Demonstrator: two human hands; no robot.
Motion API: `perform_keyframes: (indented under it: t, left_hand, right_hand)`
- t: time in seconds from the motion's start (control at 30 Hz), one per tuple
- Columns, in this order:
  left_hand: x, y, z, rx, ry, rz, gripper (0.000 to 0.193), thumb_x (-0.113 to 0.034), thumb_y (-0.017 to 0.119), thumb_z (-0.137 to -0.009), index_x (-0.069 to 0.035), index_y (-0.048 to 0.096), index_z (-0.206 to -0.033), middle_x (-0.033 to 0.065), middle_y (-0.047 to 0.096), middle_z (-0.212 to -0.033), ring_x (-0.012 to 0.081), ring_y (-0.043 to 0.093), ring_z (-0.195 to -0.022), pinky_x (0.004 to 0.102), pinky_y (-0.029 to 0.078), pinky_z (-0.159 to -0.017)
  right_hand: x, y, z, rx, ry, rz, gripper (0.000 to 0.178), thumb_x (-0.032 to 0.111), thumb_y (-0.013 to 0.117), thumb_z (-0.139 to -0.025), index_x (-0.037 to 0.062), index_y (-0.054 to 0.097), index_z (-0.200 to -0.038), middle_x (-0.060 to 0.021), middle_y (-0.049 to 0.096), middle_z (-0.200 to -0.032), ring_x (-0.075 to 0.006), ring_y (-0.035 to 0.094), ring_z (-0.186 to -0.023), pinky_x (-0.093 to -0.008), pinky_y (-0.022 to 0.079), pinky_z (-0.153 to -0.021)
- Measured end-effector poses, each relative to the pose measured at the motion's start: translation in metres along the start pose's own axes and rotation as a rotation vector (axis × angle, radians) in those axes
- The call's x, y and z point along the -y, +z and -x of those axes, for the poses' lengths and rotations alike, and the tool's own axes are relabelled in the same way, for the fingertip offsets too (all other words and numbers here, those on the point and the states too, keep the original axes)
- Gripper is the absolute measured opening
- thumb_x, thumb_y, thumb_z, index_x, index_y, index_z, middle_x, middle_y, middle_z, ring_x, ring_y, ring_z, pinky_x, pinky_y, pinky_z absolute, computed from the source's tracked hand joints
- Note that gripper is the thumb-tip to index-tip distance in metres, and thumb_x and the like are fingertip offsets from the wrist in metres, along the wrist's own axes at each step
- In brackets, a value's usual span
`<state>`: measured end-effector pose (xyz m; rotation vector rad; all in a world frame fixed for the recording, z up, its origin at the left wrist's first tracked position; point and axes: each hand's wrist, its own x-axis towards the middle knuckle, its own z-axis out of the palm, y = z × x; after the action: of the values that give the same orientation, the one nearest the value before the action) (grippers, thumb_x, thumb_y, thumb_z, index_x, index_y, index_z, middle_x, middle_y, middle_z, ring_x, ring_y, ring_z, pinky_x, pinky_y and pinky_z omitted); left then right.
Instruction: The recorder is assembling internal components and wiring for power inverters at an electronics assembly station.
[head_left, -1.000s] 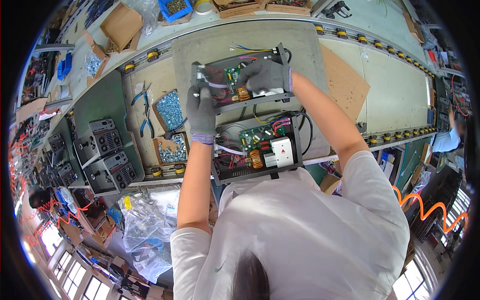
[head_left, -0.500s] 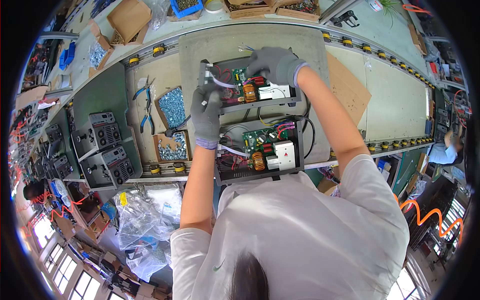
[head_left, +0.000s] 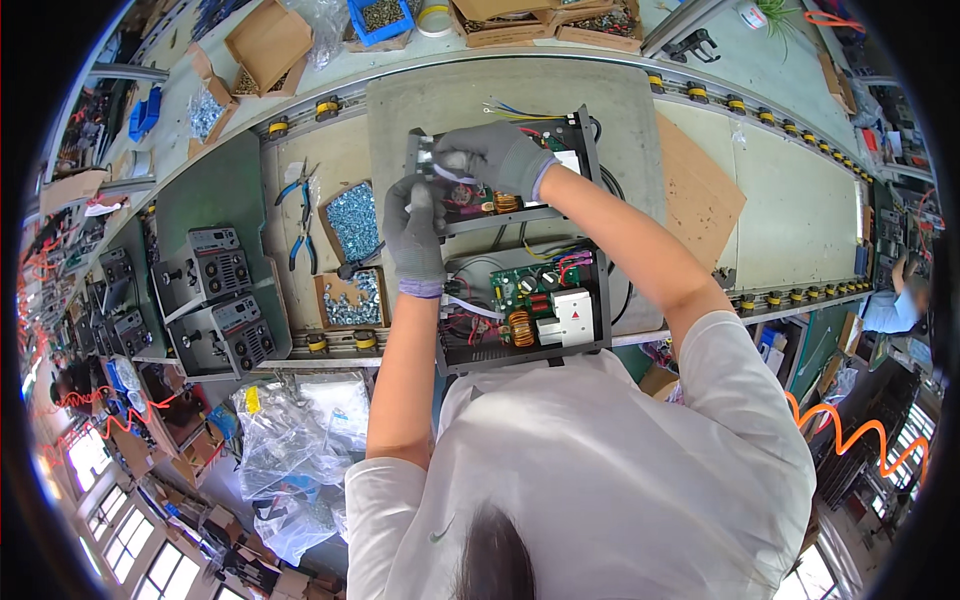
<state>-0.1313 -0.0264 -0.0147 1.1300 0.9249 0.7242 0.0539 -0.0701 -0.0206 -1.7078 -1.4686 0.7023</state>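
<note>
Two open dark metal housings with electronics lie one behind the other in front of me. My right hand (head_left: pixel 495 160), in a grey glove, reaches over the far housing (head_left: pixel 590 165) to its left end, by a white ribbon cable (head_left: pixel 452 176). Its fingers are bent together; what they pinch is hidden. At that housing's near left corner is my left hand (head_left: pixel 414 232), also gloved, with curled fingers; I cannot make out what is in them. The near housing (head_left: pixel 520 350) shows a green circuit board (head_left: pixel 510 283), a copper coil (head_left: pixel 521 328) and a white block (head_left: pixel 573 316).
Left of the housings lie blue-handled pliers (head_left: pixel 293 190), a box of bluish screws (head_left: pixel 353 222) and a box of silvery hardware (head_left: pixel 352 298). Farther left stand finished-looking units (head_left: pixel 230 335). A cardboard sheet (head_left: pixel 695 190) lies to the right. Roller rails (head_left: pixel 330 108) edge the bench.
My right hand has moved left, from the far housing's middle to its left end. The loose wires at its back are now uncovered. My left hand stays near the same corner.
</note>
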Motion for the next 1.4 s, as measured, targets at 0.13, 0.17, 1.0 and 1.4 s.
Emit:
perform_keyframes:
  t: [0.13,0.17,1.0,1.4]
  left_hand:
    - [-0.002,0.006,-0.002,-0.077,-0.016,-0.001,0.029,-0.025,0.065,-0.1,-0.003,0.063,-0.119,0.002,0.065,-0.086,0.0047,0.053,-0.065,0.0201,0.044,-0.057]
    - [-0.002,0.006,-0.002,-0.102,-0.022,-0.043,0.028,-0.023,0.064,-0.101,-0.001,0.065,-0.119,0.002,0.065,-0.087,0.005,0.054,-0.066,0.0208,0.045,-0.058]
    - [0.005,-0.005,-0.011,-0.21,0.278,-1.076,0.027,-0.023,0.061,-0.095,-0.008,0.064,-0.116,0.02,0.06,-0.112,0.0396,0.062,-0.103,0.0464,0.051,-0.089]
    - [0.026,-0.011,-0.018,-0.211,0.363,-1.091,0.04,-0.015,0.064,-0.09,-0.005,0.056,-0.128,0.0195,0.057,-0.118,0.04,0.061,-0.107,0.0469,0.051,-0.09]
  right_hand:
    - [-0.004,0.013,-0.003,0.097,-0.004,0.282,0.024,0.033,0.062,-0.097,0.0183,0.07,-0.115,-0.0109,0.072,-0.102,-0.0329,0.069,-0.092,-0.0431,0.055,-0.081]
    - [-0.004,0.015,-0.001,0.071,-0.05,0.26,0.024,0.033,0.062,-0.097,0.0183,0.07,-0.115,-0.0109,0.072,-0.102,-0.0329,0.069,-0.092,-0.0431,0.055,-0.081]
    - [-0.017,0.039,-0.04,-0.083,0.324,0.45,0.028,0.04,0.06,-0.088,0.02,0.078,-0.095,-0.0107,0.074,-0.097,-0.0342,0.07,-0.09,-0.0476,0.055,-0.08]
    - [-0.009,0.042,-0.05,-0.03,0.319,0.52,0.026,0.033,0.058,-0.092,0.0153,0.076,-0.098,-0.0116,0.073,-0.103,-0.0338,0.071,-0.094,-0.049,0.055,-0.083]
